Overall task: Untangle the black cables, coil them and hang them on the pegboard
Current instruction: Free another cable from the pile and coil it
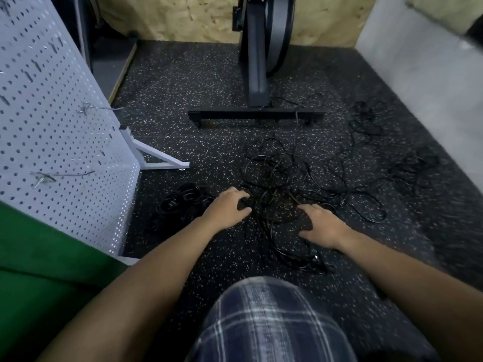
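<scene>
Speckled black floor bearing tangled black cables, strands hard to trace against it; left hand curls round some, right hand rests flat-fingered on them; coiled bundle lies beside cropped, perforated white pegboard.

Pegboard stands left of the tangled cables.

Both bare forearms are seen stretched forward and down, the hands set low and apart. The left hand is held palm down, its fingers and thumb curled round a bunch of cables. The right hand is spread palm down, thumb splayed inward, fingertips bent onto the cables; whether anything is gripped there cannot be told.
</scene>
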### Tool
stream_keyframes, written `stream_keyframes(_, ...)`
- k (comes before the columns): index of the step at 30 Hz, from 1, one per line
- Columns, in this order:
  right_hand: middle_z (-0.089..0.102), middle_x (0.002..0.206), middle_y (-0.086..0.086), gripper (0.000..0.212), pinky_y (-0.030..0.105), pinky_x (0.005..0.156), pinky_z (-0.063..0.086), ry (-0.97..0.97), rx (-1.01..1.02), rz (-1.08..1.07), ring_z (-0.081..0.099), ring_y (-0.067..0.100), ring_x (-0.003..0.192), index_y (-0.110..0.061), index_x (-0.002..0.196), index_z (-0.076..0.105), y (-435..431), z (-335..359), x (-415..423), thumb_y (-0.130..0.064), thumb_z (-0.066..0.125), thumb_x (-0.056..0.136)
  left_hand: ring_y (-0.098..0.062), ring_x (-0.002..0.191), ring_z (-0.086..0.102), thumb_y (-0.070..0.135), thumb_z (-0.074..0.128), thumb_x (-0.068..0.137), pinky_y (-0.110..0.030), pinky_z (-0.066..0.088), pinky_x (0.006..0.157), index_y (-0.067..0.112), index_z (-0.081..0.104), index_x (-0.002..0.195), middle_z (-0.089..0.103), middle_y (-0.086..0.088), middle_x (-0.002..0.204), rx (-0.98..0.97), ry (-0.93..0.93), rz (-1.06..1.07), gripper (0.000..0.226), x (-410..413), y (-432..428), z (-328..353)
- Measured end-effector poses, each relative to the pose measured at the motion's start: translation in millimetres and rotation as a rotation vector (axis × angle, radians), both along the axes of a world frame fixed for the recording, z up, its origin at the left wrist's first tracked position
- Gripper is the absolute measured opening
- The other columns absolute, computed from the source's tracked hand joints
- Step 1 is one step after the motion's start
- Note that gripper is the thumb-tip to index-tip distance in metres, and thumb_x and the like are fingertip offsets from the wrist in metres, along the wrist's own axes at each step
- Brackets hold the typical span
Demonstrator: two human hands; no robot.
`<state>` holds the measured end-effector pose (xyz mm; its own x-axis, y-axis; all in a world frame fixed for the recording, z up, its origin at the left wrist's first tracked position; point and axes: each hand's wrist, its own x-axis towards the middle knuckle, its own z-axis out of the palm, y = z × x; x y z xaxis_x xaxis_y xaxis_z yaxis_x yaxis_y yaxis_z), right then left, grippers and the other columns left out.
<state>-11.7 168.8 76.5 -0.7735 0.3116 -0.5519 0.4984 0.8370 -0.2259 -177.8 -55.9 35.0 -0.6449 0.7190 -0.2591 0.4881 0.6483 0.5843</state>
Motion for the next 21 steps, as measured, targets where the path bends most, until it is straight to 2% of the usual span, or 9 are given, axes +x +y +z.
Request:
stream_keyframes(3,0.029,0.164,0.006,0.082,0.043,0.116,0.039,-0.042,0.017,-0.032,0.036,0.03,0.148,-0.023,0.164,0.022,18.2,-11.3,27.0,-0.034,0.069,0.097,-0.022,0.123,0.056,0.039,0.063,0.102,-0.042,0.05,0.104,0.024,0.055,0.147,0.055,-0.003,0.138,-0.045,-0.059,-0.086,0.048,17.3,25.3,-15.4)
stream_keyframes(7,0.032,0.163,0.007,0.078,0.043,0.115,0.04,-0.088,0.002,-0.087,0.039,0.031,0.145,-0.021,0.163,0.024,41.8,-33.1,58.9,-0.031,0.067,0.099,-0.018,0.116,0.058,0.037,0.06,0.104,-0.041,0.052,0.1,0.026,0.056,0.146,0.053,-0.001,0.141,-0.094,-0.106,-0.228,0.043,40.9,59.9,-42.2)
stream_keyframes(10,0.028,0.167,0.007,0.075,0.042,0.119,0.036,-0.107,-0.014,-0.114,0.032,0.03,0.151,-0.021,0.163,0.024,53.6,-50.7,74.0,-0.027,0.065,0.101,-0.021,0.129,0.052,0.033,0.058,0.105,-0.035,0.048,0.101,0.027,0.058,0.144,0.052,-0.003,0.147,-0.116,-0.104,-0.299,0.04,58.1,86.4,-60.5)
stream_keyframes(13,0.031,0.165,0.005,0.07,0.041,0.117,0.038,-0.124,-0.031,-0.136,0.035,0.029,0.149,-0.022,0.163,0.027,61.5,-66.8,82.7,-0.023,0.062,0.102,-0.024,0.137,0.05,0.029,0.057,0.106,-0.037,0.046,0.105,0.026,0.057,0.145,0.05,-0.004,0.152,-0.156,-0.108,-0.367,0.04,72.9,112.1,-78.1)
stream_keyframes(18,0.045,0.157,0.003,0.064,0.041,0.111,0.047,-0.134,-0.044,-0.206,0.051,0.027,0.137,-0.024,0.158,0.038,64.5,-99.5,96.4,-0.02,0.064,0.1,-0.025,0.128,0.058,0.031,0.064,0.102,-0.044,0.051,0.105,0.027,0.062,0.141,0.059,-0.004,0.144,-0.224,-0.081,-0.493,0.039,93.9,135.5,-107.9)
stream_keyframes(21,0.051,0.153,0.003,0.06,0.041,0.111,0.047,-0.169,-0.047,-0.234,0.054,0.027,0.134,-0.025,0.154,0.043,64.9,-118.5,105.4,-0.016,0.063,0.099,-0.024,0.124,0.06,0.033,0.069,0.099,-0.044,0.052,0.101,0.026,0.066,0.134,0.062,-0.002,0.136,-0.242,-0.088,-0.551,0.036,106.7,146.0,-120.0)
